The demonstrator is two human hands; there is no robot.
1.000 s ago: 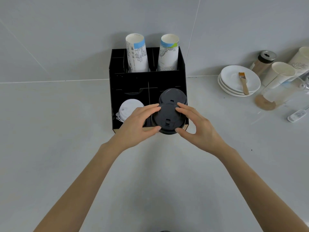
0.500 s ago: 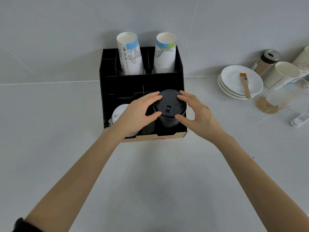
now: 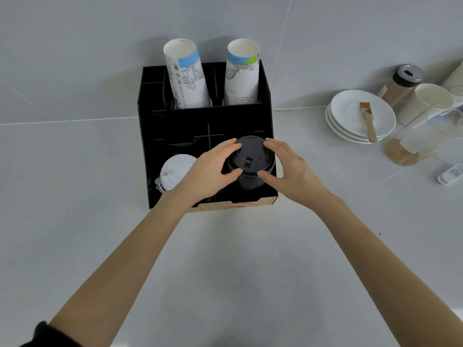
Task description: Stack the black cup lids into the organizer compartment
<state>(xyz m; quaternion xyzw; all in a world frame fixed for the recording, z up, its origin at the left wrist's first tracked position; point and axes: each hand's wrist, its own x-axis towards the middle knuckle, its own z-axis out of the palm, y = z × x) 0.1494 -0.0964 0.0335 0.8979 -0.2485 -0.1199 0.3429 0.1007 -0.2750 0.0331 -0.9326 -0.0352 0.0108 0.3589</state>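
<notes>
A stack of black cup lids [image 3: 250, 161] stands in the front right compartment of the black organizer [image 3: 150, 156]. My left hand [image 3: 213, 169] grips the stack's left side with fingers at the top rim and thumb lower down. On the stack's right side my right hand [image 3: 290, 169] holds it the same way. The lower part of the stack is hidden inside the compartment.
White lids [image 3: 175, 174] fill the front left compartment. Two tall stacks of paper cups [image 3: 188, 76] stand in the organizer's back row. To the right lie stacked white saucers [image 3: 350, 121] with a brush [image 3: 368, 121], a shaker jar [image 3: 403, 83], a paper cup [image 3: 426, 101] and a glass jug [image 3: 421, 144].
The black lid stack went from above the organizer's front edge back and down into the front right compartment; both hands stayed on it and now press its sides.
</notes>
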